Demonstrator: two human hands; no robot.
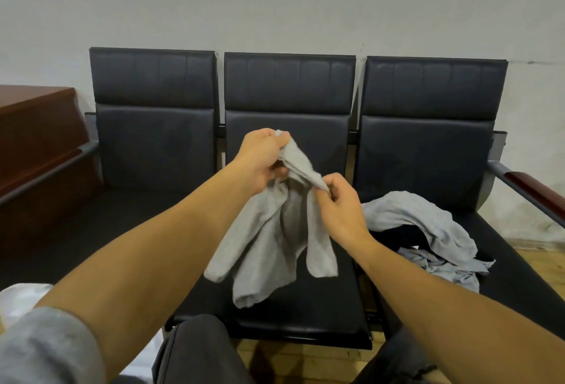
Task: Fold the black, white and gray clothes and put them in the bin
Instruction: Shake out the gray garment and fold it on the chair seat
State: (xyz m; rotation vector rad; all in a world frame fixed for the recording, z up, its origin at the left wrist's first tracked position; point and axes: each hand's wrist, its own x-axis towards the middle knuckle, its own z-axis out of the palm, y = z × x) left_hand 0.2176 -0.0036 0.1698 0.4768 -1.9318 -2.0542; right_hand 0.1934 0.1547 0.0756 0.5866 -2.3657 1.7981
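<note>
A gray garment (pixel 272 240) hangs in the air over the middle seat of a black three-seat bench (pixel 305 316). My left hand (pixel 263 160) grips its top edge, held highest. My right hand (pixel 339 200) pinches the same edge a little lower and to the right. The cloth droops in folds, its lower end touching the seat. On the right seat lies a heap with a light gray garment (pixel 428 224) over a black one (pixel 394 238) and a pale blue-gray piece (pixel 449 267). No bin can be made out.
A brown wooden cabinet (pixel 36 139) stands at the left beside the bench's metal armrest (pixel 49 169). The right armrest (pixel 532 191) has a reddish wooden top. A white patterned thing (pixel 21 298) lies at the lower left. My dark-trousered knees (pixel 195 353) are close to the bench front.
</note>
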